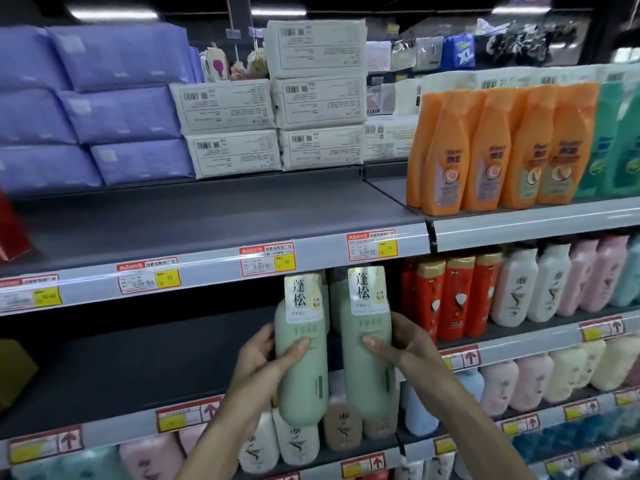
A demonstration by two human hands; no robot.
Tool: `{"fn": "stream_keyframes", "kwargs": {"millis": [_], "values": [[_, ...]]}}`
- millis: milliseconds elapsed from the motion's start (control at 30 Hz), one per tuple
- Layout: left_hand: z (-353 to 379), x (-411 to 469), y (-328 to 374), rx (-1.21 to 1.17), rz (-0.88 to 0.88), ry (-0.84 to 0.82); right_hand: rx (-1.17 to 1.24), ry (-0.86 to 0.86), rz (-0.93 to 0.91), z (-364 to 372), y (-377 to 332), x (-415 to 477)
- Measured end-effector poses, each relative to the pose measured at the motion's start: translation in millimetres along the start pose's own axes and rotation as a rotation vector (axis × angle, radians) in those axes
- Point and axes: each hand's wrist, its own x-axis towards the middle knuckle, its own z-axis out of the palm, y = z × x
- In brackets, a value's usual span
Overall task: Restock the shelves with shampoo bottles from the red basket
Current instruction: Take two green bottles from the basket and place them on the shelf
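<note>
Your left hand grips one green shampoo bottle low in the middle of the frame. Your thumb lies across the front of it and your fingers curl round the back. Your right hand grips a second green bottle the same way, just to the right of the first. Both bottles stand up straight, with their white labels at the top. They are side by side with a thin gap between them.

You hold them up in front of the middle shelf, a dark grey one that runs off to the left. Their tops reach the price tags on the rail above. Another green bottle peeks out from behind, in the gap between your two.

Just right of your right hand stand red bottles, then white bottles, then pink bottles.

The top shelf crosses the middle of the frame. At the upper left, purple packs are piled at the back of it, with white packs next to them. At the upper right stand orange bottles in a row, with teal bottles at the edge. More pale bottles sit on the shelf below your hands.
</note>
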Motion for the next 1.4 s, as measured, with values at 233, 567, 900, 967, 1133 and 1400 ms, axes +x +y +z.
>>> {"fn": "stream_keyframes", "kwargs": {"millis": [233, 567, 900, 967, 1133, 1400], "values": [[2, 28, 0, -0.026, 0.059, -0.01, 0.015, 0.001, -0.058, 1, -6, 26], [-1, 62, -13, -0.032, 0.168, 0.044, 0.007, 0.041, -0.129, -2, 9, 62], [-1, 71, -39, -0.052, 0.195, 0.031, -0.053, 0.01, -0.154, -4, 32, 71], [0, 71, -41, -0.057, 0.198, 0.031, -0.054, 0.007, -0.148, -3, 37, 72], [4, 71, -43, -0.086, 0.215, 0.083, -0.152, 0.059, -0.211, -6, 35, 69], [9, 62, -50, -0.029, 0.25, 0.141, -0.385, 0.175, -0.238, -2, 43, 59]]}}
